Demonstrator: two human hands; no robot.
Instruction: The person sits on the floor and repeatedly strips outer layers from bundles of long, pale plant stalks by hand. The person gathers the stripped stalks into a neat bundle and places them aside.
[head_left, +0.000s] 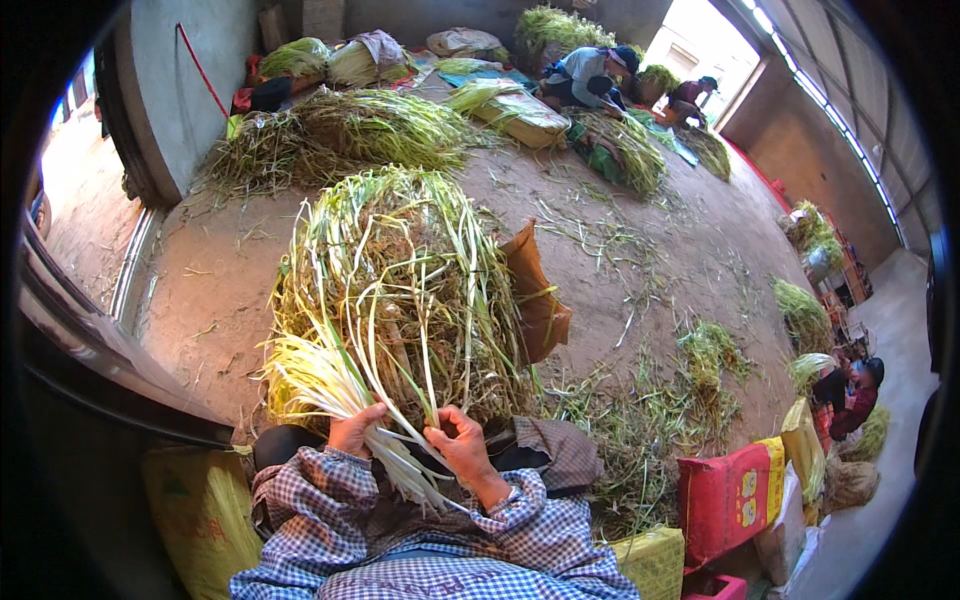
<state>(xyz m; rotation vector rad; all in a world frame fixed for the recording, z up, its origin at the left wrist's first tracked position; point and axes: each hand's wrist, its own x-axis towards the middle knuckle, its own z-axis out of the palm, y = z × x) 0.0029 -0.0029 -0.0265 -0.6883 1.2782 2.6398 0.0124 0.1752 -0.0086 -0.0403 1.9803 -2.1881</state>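
Note:
My left hand (355, 430) is closed around a bunch of long, peeled green-onion-like stalks (315, 379). Their yellowish leaves fan out to the left and their white stem ends hang down over my lap. Just to the right, my right hand (466, 450) pinches a thin stalk (424, 352) between thumb and fingers. Directly in front of me rises a large heap of untrimmed stalks (401, 262), with dry brown leaves in the middle and green ones around them. A brown sheet (534, 296) sticks out from the heap's right side.
Cut leaves (637, 420) litter the dirt floor to the right. A red printed sack (724, 502) and a yellow sack (649, 559) stand at lower right. More stalk piles (375, 131) lie farther back. People (589, 75) crouch at the back and right (851, 397). A doorway opens at left.

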